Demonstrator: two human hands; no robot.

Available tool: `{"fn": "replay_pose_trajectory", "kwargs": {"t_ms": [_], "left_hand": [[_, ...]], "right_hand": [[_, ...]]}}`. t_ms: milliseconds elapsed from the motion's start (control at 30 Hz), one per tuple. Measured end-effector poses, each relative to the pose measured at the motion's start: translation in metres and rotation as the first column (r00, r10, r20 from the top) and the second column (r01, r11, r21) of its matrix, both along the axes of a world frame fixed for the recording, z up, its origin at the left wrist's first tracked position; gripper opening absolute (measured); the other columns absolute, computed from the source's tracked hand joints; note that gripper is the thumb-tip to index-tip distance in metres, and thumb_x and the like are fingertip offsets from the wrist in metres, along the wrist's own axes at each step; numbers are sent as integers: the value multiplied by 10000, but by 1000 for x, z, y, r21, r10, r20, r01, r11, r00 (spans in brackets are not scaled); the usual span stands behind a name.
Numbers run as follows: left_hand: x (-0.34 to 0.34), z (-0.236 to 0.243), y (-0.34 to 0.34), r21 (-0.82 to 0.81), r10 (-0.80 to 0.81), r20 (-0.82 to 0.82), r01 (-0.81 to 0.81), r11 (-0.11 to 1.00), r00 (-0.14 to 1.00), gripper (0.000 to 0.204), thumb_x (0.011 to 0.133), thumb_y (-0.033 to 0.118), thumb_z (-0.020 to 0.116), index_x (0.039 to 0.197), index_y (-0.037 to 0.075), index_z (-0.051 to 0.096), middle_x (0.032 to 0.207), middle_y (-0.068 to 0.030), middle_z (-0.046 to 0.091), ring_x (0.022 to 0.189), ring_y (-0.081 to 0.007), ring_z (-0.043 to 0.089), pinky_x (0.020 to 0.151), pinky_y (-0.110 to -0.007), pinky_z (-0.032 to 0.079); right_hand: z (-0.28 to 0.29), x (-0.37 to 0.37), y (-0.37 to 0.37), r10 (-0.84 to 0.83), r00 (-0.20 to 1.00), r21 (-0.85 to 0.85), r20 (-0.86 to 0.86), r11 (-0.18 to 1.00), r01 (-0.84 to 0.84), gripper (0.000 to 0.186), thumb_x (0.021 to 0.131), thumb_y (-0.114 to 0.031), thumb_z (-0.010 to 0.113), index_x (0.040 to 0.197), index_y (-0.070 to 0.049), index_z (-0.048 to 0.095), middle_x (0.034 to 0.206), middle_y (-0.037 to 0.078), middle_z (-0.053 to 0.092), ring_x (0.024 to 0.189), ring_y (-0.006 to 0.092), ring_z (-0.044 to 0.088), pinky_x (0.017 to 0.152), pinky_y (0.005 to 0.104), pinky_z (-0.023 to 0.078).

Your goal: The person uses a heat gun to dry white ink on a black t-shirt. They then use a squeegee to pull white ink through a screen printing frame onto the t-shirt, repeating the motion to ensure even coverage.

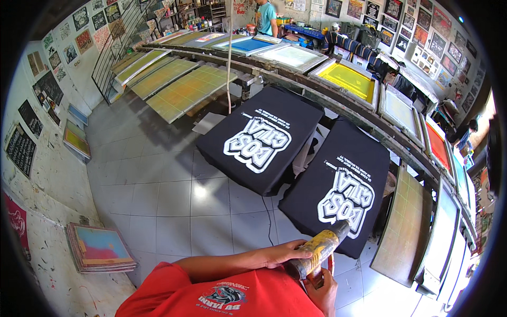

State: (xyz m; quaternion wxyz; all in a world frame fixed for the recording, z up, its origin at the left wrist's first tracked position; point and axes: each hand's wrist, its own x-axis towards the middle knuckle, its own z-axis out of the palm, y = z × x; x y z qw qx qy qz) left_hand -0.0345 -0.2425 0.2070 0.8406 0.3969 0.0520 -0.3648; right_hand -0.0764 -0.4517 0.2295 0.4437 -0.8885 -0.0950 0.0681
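Heat gun (319, 248) is in both hands: R hand (323, 291) fingers curled round the handle, L hand (285, 254) fingers close tog. on the rear body; can't tell how hard they press. Gun's long axis runs fwd-right, nozzle (342, 228) over the near end of the white print (355, 196) on the RH black shirt (330, 182); gap unclear. L hand looks nearer the shirt. Gun = yellow, scuffed, grey tip.

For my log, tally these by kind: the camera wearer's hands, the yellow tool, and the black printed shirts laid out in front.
Hands: 2 (left hand, right hand)
Yellow tool: 1
Black printed shirts: 2 (left shirt, right shirt)
Total: 5
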Motion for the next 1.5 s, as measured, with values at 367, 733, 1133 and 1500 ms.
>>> {"fn": "replay_pose_trajectory", "kwargs": {"t_ms": [367, 733, 1133, 1500], "left_hand": [[-109, 7, 84, -85, 212, -4, -211, 974, 977, 712, 875, 334, 663, 1373, -24, 302, 1222, -143, 501, 1086, -203, 553, 933, -330, 468], [-125, -2, 118, -125, 350, 84, -338, 933, 933, 755, 878, 339, 645, 1407, -31, 253, 1286, -150, 465, 1180, -222, 501, 996, -370, 426], [-135, -7, 201, -160, 642, 168, -622, 766, 748, 821, 823, 343, 703, 1409, -18, 254, 1290, -153, 477, 1175, -242, 521, 987, -384, 449], [-225, -29, 355, -166, 802, 149, -785, 597, 578, 834, 784, 390, 693, 1386, -25, 292, 1298, -180, 488, 1156, -286, 543, 928, -438, 498]], "right_hand": [[16, -62, 83, 257, 959, -127, 121, 962, -242, 333, 671, -185, 791, 801, 16, 559, 705, 154, 599, 593, 308, 615, 544, 372, 482], [18, -49, 117, 378, 913, -155, 151, 922, -356, 480, 672, -254, 811, 979, 11, 554, 810, 203, 641, 729, 358, 659, 628, 399, 525], [28, 15, 205, 743, 658, -168, 123, 670, -724, 740, 748, -386, 739, 1308, -28, 414, 954, 210, 639, 846, 354, 657, 718, 420, 543], [13, -2, 378, 615, 638, -122, 463, 757, -642, 626, 802, -412, 699, 1225, 0, 492, 1073, 182, 604, 977, 330, 607, 802, 397, 513]]}}
